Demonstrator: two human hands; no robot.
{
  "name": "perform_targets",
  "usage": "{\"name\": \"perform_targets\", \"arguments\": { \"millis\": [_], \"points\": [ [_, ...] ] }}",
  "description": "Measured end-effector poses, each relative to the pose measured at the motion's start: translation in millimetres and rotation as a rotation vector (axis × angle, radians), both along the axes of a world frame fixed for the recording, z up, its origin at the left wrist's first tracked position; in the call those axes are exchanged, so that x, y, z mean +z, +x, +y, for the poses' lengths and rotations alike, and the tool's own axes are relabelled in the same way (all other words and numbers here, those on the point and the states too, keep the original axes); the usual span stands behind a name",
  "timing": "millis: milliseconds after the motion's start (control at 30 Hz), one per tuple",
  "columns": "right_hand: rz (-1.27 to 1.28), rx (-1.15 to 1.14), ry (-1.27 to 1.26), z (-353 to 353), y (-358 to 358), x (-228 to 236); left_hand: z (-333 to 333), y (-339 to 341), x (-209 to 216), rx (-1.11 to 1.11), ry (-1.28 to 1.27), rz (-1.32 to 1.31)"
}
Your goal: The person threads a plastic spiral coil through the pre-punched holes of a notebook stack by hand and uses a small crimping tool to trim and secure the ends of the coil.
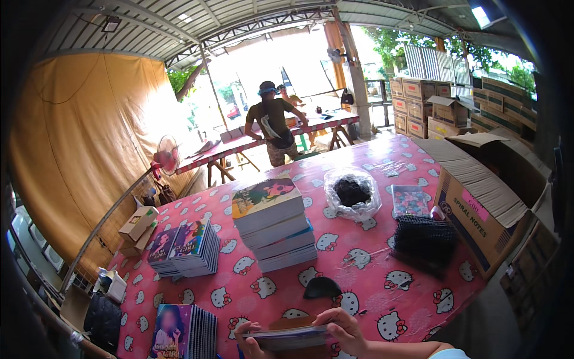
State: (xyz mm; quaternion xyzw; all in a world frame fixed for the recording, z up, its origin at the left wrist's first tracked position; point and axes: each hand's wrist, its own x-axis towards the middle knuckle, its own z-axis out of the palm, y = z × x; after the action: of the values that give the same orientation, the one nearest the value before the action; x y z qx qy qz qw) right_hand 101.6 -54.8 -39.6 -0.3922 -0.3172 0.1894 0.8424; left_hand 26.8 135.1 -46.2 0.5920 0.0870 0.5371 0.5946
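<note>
Near edge of table: we grasp a stack of sheets (290,342), left hand (249,339) and right hand (345,330) on opposite ends; long axis left-right, black curved piece (321,288) just far.

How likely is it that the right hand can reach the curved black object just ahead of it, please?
Probably yes: nothing is seen between the right hand and the black object, though that hand would first need to release the notebook it holds with the left hand.

The tablecloth (372,306) is pink with white cats, the curtain (95,143) orange-tan, the carton (481,240) brown.
</note>
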Motion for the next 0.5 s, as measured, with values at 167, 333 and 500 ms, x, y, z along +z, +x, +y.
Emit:
{"name": "perform_targets", "arguments": {
  "millis": [167, 333, 500],
  "points": [
    [-0.228, -0.225, -0.160, 8.0, 4.5, 14.0, 5.9, 17.6, -3.9, 0.116, -0.133, 0.125],
    [-0.747, -0.595, -0.575, -56.0, 79.6, 23.4, 9.5, 7.7, 2.0, 0.091, -0.224, 0.135],
    [-0.681, -1.252, -1.387, -154.2, 169.0, -33.1, 2.0, 14.2, -4.5, 0.062, -0.298, 0.124]
  ]
}}
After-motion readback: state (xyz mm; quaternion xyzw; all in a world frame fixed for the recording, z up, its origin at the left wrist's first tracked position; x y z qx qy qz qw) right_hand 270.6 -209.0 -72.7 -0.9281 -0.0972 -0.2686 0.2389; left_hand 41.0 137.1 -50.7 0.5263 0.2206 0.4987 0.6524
